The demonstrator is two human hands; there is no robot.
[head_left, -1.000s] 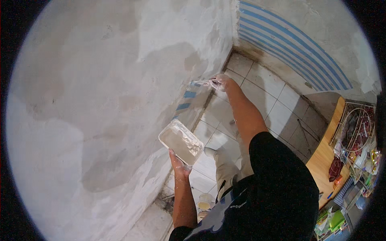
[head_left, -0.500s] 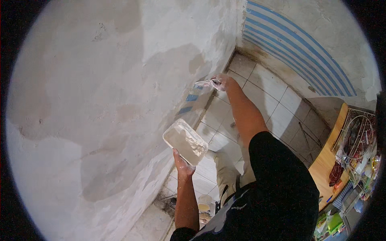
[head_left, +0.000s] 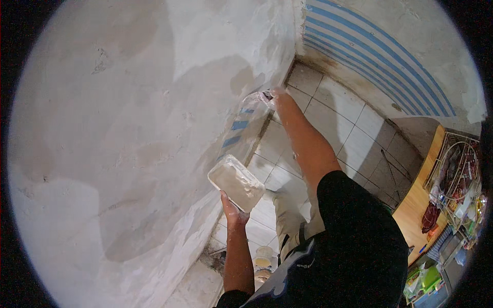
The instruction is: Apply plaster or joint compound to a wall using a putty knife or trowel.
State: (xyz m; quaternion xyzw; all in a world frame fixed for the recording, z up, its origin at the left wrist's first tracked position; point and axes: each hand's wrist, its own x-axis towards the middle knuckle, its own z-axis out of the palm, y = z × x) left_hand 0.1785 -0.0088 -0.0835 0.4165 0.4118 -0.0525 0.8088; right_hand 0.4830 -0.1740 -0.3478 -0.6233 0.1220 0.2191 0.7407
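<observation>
My left hand [head_left: 237, 212] grips the lower edge of a shallow rectangular tub [head_left: 223, 177], which is tilted and has pale, creamy putty [head_left: 251, 186] heaped along its right side. Against the wall, my right hand [head_left: 275, 97] is closed round a putty knife [head_left: 253, 98] smeared with white. Its blade meets the wall [head_left: 138, 118] just above several blue stripes [head_left: 239, 124] that show through the pale coating. The fingers of the right hand are partly hidden and slightly blurred.
Beige-trousered legs [head_left: 287, 215] stand on the tiled floor [head_left: 328, 118]. A blue-striped wall panel [head_left: 370, 51] is at the far right. A wooden tabletop [head_left: 423, 190] bears a wire rack [head_left: 457, 169] with clutter. Round containers [head_left: 263, 256] stand on the floor near my left forearm.
My right hand and the putty knife have shifted slightly left and up along the wall. More of the blue stripes shows below them. The tub stays nearly in place.
</observation>
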